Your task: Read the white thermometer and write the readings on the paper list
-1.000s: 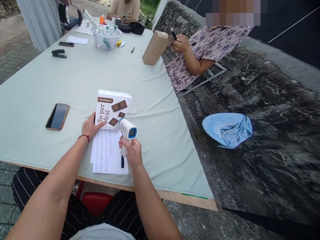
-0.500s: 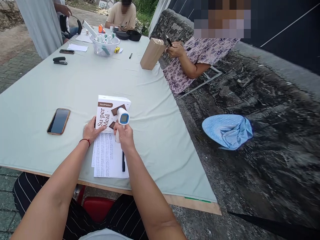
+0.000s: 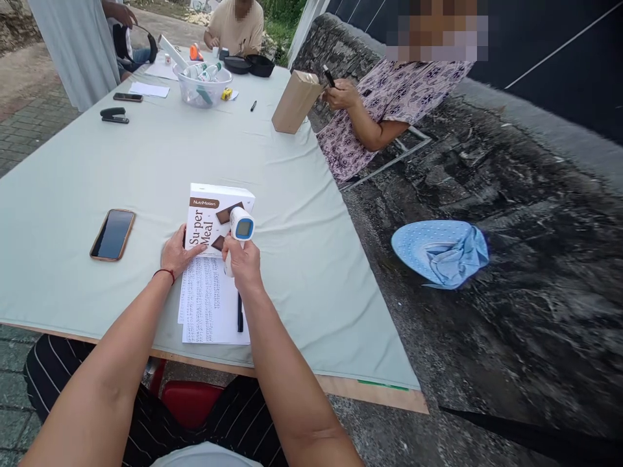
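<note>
A white box (image 3: 200, 194) printed "NutriMotion Su-per Meal" stands at the far end of some written sheets (image 3: 202, 305). Around its lower left side my left hand (image 3: 179, 251) is closed, with the thumb across the front. My right hand (image 3: 244, 263) is wrapped round the handle of a white infrared thermometer (image 3: 242, 224), held close before the box's right part. Its blue-rimmed screen faces me, and the fingers hide most of the handle. A black pen (image 3: 240, 313) lies on the sheets beside my right wrist.
A smartphone (image 3: 113, 235) lies left of the box, with a stapler (image 3: 114, 116) and another phone (image 3: 128, 97) farther back. A clear basin (image 3: 204, 91) of bottles, black pans (image 3: 260, 65) and a cardboard box (image 3: 296, 102) stand beyond. People are around the table; a blue hat (image 3: 440, 253) is at right.
The thermometer has shifted very slightly to the right against the box. My left hand keeps its hold. At the far end, the seated person's hands have moved apart.
</note>
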Demonstrator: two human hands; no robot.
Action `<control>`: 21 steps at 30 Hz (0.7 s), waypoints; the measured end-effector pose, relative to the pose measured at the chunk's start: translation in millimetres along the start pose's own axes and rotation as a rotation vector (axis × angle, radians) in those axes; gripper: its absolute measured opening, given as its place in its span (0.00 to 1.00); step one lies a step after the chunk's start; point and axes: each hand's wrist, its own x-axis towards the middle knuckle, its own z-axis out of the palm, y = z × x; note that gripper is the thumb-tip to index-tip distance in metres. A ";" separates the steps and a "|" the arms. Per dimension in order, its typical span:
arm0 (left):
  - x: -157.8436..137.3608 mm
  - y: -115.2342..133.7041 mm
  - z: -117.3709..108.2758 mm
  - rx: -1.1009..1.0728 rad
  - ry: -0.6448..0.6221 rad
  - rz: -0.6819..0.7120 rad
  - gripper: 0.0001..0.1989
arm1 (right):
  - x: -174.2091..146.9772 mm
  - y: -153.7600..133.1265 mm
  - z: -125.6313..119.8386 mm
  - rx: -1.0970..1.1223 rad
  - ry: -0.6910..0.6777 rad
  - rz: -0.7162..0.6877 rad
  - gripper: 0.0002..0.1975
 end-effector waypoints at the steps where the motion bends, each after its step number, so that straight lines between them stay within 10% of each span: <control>1: 0.0 -0.1 0.0 0.006 0.000 0.003 0.31 | -0.1 -0.4 0.1 0.020 0.001 0.007 0.12; 21: 2.6 0.8 -4.7 0.004 -0.021 -0.024 0.30 | -62.3 -24.5 -43.4 0.203 -0.152 0.025 0.17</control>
